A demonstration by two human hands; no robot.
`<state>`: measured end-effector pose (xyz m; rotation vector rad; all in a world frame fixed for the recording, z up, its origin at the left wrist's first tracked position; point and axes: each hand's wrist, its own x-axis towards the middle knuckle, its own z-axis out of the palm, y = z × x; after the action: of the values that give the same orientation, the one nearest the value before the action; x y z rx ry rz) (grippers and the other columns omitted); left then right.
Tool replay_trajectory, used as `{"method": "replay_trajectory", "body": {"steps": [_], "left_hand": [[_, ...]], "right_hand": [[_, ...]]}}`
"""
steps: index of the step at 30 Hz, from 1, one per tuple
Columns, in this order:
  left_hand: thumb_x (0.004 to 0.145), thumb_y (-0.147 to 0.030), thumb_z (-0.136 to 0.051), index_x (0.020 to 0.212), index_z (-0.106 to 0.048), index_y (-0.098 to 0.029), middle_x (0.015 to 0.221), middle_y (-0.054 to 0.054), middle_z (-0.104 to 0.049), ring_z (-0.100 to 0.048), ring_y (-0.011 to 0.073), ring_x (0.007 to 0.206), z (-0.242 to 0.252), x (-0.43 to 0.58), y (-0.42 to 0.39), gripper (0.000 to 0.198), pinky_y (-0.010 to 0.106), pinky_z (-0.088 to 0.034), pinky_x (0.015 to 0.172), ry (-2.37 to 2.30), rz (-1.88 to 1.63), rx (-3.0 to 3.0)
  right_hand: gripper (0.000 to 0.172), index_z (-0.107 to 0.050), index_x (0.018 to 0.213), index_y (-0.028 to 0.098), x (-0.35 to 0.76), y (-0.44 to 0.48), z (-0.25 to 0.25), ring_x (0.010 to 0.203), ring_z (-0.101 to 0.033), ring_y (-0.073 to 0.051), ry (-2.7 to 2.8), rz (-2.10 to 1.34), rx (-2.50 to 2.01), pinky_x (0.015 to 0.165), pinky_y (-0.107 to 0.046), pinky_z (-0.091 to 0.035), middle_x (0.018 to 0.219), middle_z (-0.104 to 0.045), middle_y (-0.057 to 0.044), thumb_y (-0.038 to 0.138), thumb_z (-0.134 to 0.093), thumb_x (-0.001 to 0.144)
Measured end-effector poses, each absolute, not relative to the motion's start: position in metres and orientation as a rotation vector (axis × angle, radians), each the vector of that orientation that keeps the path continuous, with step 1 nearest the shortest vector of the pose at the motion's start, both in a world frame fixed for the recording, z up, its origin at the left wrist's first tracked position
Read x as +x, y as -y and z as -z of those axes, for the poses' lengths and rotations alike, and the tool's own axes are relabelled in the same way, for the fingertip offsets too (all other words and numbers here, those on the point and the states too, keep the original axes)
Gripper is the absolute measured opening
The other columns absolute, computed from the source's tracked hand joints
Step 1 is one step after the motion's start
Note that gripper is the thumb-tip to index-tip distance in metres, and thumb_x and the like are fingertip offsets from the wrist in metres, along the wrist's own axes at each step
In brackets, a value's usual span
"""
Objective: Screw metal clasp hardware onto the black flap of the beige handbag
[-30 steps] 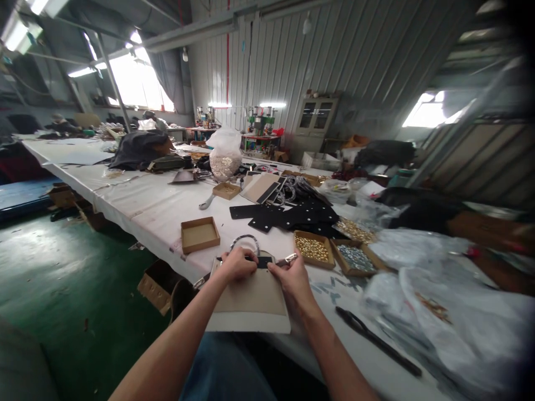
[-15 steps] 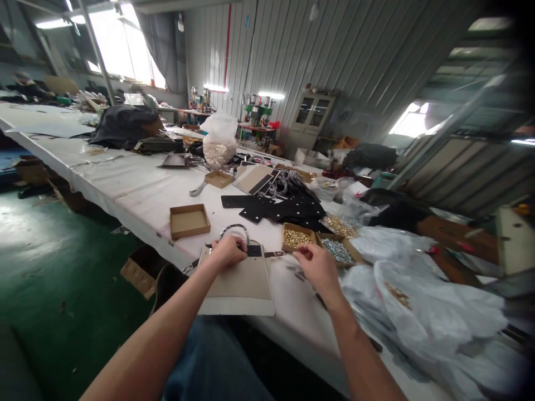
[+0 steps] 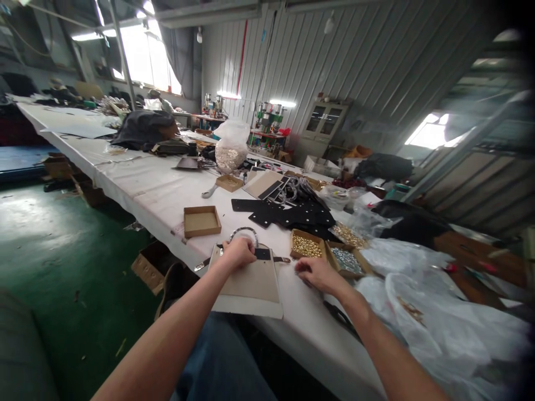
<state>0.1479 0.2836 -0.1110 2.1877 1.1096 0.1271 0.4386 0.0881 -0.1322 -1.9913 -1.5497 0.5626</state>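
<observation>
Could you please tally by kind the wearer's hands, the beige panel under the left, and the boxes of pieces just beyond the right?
Hands: 2 (left hand, right hand)
Beige panel: 1
Gold-piece box: 1
Silver-piece box: 1
Total: 5

No lettering, brand, number or sign can be read: none on the beige panel (image 3: pixel 248 284) beneath the left grip (image 3: pixel 240 252), the shallow cardboard box (image 3: pixel 202 223) beyond it, or the plastic bags (image 3: pixel 451 320) right of the right grip (image 3: pixel 318 274).
</observation>
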Motion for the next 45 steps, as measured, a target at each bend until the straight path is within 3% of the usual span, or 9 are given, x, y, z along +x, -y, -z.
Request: {"method": "replay_trajectory", "body": {"steps": [12,16,20,22,24,26,32,39,45], "left_hand": [[0.078,-0.024,-0.08,0.092,-0.079,-0.026,0.11,0.007,-0.083,-0.07,0.0395,0.122,0.103,0.138,-0.282,0.014,0.068,-0.037,0.129,-1.132,-0.15,2.193],[0.076,-0.021,-0.078,0.092,-0.081,-0.023,0.11,0.011,-0.083,-0.07,0.0427,0.124,0.107,0.144,-0.284,0.016,0.07,-0.038,0.129,-1.131,-0.139,2.174],[0.079,-0.021,-0.077,0.098,-0.082,-0.022,0.113,0.013,-0.085,-0.068,0.0417,0.124,0.104,0.146,-0.283,0.02,0.071,-0.038,0.129,-1.123,-0.152,2.184],[0.076,-0.02,-0.079,0.096,-0.082,-0.023,0.116,0.011,-0.085,-0.069,0.0417,0.124,0.099,0.146,-0.282,0.02,0.071,-0.039,0.127,-1.104,-0.139,2.192],[0.074,-0.019,-0.081,0.094,-0.081,-0.025,0.117,0.009,-0.085,-0.069,0.0423,0.124,0.096,0.145,-0.281,0.021,0.072,-0.039,0.126,-1.097,-0.128,2.194],[0.074,-0.019,-0.081,0.095,-0.082,-0.026,0.116,0.009,-0.085,-0.068,0.0429,0.125,0.097,0.147,-0.282,0.022,0.073,-0.038,0.126,-1.108,-0.132,2.19],[0.077,-0.019,-0.083,0.098,-0.086,-0.028,0.119,0.006,-0.086,-0.069,0.0411,0.129,0.112,0.154,-0.287,0.023,0.071,-0.034,0.132,-1.099,-0.151,2.159],[0.086,-0.018,-0.079,0.108,-0.085,-0.033,0.135,0.003,-0.084,-0.063,0.0396,0.144,0.096,0.152,-0.28,0.028,0.072,-0.037,0.131,-1.069,-0.136,2.213],[0.088,-0.016,-0.078,0.114,-0.079,-0.03,0.136,0.004,-0.082,-0.066,0.0412,0.141,0.092,0.162,-0.283,0.03,0.079,-0.033,0.133,-1.059,-0.039,2.254]], "right_hand": [[0.021,-0.077,0.093,0.029,0.423,-0.086,0.123,0.114,-0.07,-0.039,1.891,-0.385,-1.86,0.105,-0.05,-0.052,0.115,-0.077,-0.012,0.039,-0.059,0.099],[0.026,-0.078,0.109,0.028,0.399,-0.097,0.108,0.101,-0.073,-0.035,1.666,-0.455,-1.808,0.091,-0.046,-0.055,0.11,-0.078,-0.008,0.051,-0.065,0.108],[0.043,-0.071,0.143,0.028,0.369,-0.115,0.112,0.092,-0.069,-0.031,1.521,-0.539,-1.644,0.084,-0.042,-0.054,0.1,-0.074,-0.003,0.053,-0.073,0.109],[0.035,-0.072,0.137,0.029,0.36,-0.123,0.116,0.087,-0.067,-0.03,1.484,-0.555,-1.629,0.079,-0.04,-0.051,0.097,-0.072,-0.002,0.052,-0.069,0.11],[0.024,-0.079,0.115,0.028,0.354,-0.13,0.118,0.091,-0.068,-0.03,1.507,-0.493,-1.661,0.08,-0.041,-0.051,0.101,-0.075,-0.004,0.046,-0.064,0.109],[0.026,-0.084,0.103,0.027,0.351,-0.134,0.118,0.099,-0.071,-0.032,1.587,-0.369,-1.673,0.084,-0.044,-0.052,0.108,-0.078,-0.006,0.04,-0.061,0.106],[0.033,-0.082,0.137,0.026,0.341,-0.139,0.112,0.122,-0.067,-0.037,1.954,-0.137,-1.657,0.102,-0.05,-0.057,0.132,-0.073,-0.012,0.034,-0.071,0.107],[0.024,-0.076,0.132,0.026,0.343,-0.147,0.118,0.12,-0.066,-0.037,2.095,-0.078,-1.635,0.104,-0.054,-0.06,0.129,-0.069,-0.011,0.015,-0.074,0.111],[0.024,-0.07,0.136,0.023,0.348,-0.145,0.136,0.121,-0.066,-0.039,2.037,-0.082,-1.586,0.105,-0.058,-0.061,0.133,-0.066,-0.013,0.014,-0.068,0.114]]}}
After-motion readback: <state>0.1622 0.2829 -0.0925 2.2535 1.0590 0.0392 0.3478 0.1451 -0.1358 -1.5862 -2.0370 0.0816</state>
